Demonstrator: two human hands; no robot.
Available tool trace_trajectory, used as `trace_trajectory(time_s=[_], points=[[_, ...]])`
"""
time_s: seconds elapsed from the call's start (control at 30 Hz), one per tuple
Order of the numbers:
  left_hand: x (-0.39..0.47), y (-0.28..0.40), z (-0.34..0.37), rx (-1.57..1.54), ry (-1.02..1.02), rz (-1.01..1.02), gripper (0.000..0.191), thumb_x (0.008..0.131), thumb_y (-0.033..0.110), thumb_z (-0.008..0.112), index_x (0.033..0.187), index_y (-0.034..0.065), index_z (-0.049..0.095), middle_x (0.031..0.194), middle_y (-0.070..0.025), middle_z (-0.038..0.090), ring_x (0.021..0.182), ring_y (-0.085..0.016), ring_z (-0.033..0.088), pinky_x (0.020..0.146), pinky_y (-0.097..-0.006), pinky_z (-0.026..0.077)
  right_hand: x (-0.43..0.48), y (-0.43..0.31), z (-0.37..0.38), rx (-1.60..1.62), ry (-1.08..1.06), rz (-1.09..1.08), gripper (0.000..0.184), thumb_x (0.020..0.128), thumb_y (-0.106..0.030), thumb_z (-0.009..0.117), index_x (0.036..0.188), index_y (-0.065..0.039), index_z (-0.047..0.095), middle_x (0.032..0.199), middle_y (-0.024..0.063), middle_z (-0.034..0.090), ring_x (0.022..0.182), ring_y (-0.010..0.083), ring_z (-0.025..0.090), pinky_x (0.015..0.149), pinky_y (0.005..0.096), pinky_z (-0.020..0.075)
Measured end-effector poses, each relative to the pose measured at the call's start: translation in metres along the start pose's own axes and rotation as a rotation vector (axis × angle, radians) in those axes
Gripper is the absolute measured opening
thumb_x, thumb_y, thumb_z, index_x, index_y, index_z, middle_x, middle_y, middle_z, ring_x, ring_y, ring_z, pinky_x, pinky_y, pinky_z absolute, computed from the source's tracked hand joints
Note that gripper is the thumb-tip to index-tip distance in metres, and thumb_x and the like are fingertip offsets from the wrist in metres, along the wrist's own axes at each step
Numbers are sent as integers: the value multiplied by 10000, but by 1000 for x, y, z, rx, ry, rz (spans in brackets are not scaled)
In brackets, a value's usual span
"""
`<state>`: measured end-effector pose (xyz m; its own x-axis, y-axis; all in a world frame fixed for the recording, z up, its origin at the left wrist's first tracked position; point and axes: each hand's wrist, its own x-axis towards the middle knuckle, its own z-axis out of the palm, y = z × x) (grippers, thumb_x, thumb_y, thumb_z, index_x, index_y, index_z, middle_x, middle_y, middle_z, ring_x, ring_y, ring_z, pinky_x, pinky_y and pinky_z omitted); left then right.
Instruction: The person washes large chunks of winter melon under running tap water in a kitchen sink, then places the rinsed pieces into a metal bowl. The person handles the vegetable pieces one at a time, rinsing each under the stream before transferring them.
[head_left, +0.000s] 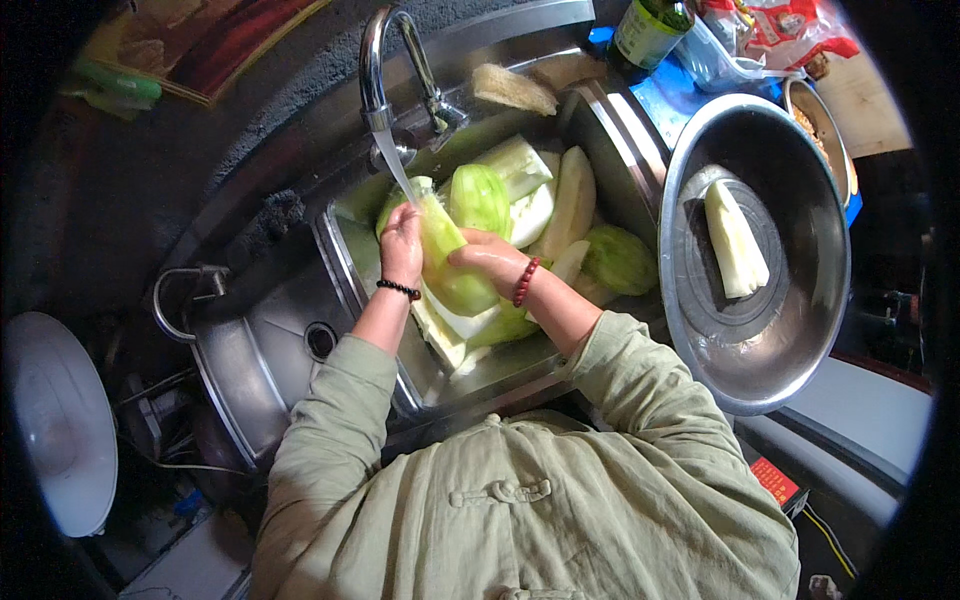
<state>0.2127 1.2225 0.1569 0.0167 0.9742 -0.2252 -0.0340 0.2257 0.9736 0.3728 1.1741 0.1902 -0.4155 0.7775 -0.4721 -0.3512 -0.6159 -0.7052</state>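
Between both hands is a long pale-green peeled vegetable (461, 289), perhaps a gourd, held at a slant over the sink (352, 202). My left hand (403, 244) grips its left side near the upper end, right where running water (391, 159) strikes it. My right hand (491, 259) wraps the other side, thumb on top. Under and behind them, several peeled pieces lie heaped in the basin, among them a rounded green piece (480, 199), a long white piece (574, 199) and a darker green one (619, 260). The fingertips of both hands are partly hidden.
A chrome faucet (373, 75) arches over the basin. A loofah-like scrubber (514, 88) lies on the back ledge. To the right, a large steel bowl (814, 330) holds one white peeled piece (735, 240). A green bottle (651, 34) stands behind it. A second steel basin (240, 367) is at the left.
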Motion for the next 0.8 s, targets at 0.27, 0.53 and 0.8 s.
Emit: trace_trajectory(time_s=[0.27,0.53,0.8], points=[[24,-106,-49,-32,298,-338,278,935,246,483,864,17,626,749,-70,627,595,-133,578,537,-281,458,-96,-42,-14,481,323,-283,514,785,-269,625,1222,-20,515,1093,134,612,980,254,612,866,403,498],[-58,-170,8,583,325,-884,1267,550,373,854,1481,143,26,1464,-283,175,1309,-382,329,1057,-414,343,-233,-68,-123,243,855,-745,488,843,-207,594,1269,-10,458,1198,134,555,1079,260,571,904,414,479],[-58,-155,12,622,238,-763,1200,632,277,762,1484,231,-81,1481,-342,30,1374,-402,220,1106,-390,258,-258,-38,-182,-98,1243,-431,795,789,-70,660,1454,-74,224,1289,48,496,1043,170,537,801,267,416]])
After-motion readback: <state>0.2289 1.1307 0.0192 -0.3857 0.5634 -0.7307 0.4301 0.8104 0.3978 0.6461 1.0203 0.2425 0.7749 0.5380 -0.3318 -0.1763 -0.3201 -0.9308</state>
